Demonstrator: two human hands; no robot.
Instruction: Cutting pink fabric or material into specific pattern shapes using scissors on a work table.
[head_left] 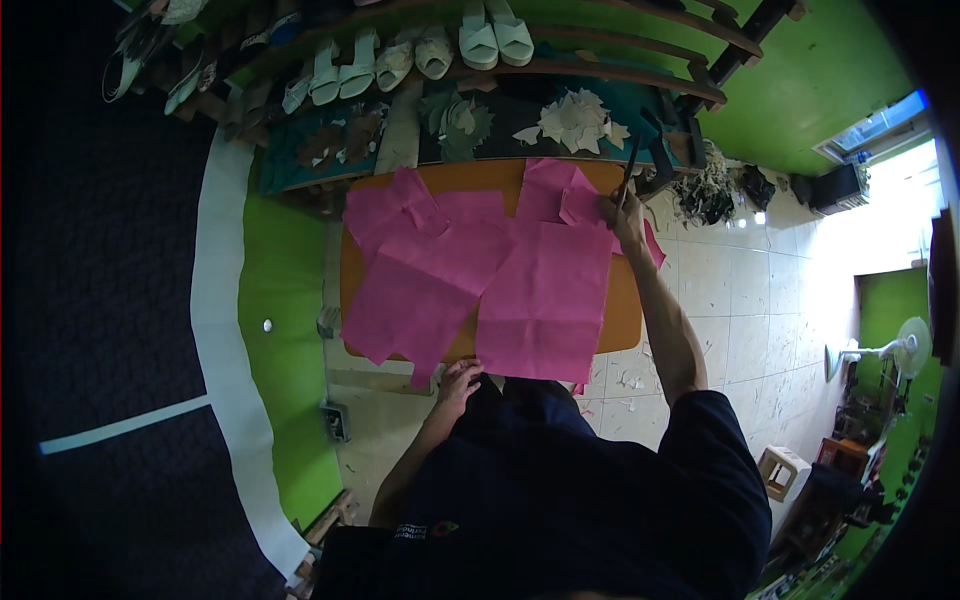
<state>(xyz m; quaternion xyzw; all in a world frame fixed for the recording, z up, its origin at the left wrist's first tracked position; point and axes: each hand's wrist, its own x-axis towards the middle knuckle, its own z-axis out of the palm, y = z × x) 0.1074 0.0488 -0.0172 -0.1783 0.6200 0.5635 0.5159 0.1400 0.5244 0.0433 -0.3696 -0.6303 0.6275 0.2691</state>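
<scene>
Pink sheets of fabric-like material (pixel 545 290) lie overlapping on an orange-brown table (pixel 625 335) in front of me. Some have cut, irregular edges, and a loose flap (pixel 580 205) lies near the far right. My right hand (pixel 626 218) is closed around a pair of dark scissors (pixel 628 175) at the table's far right corner. The blades point away from me, and the handles are mostly hidden in my fingers. At the near edge, my left hand (pixel 460 384) has its fingers pressed together on the near left corner of the right-hand pink sheet.
Behind the table, a low surface holds piles of cut scraps (pixel 575 122), with racks of pale sandals (pixel 495 38) above it. Scraps litter the tiled floor (pixel 735 280) at right. A white fan (pixel 910 348) and a pale stool (pixel 783 473) stand farther right; a green wall (pixel 285 400) is at left.
</scene>
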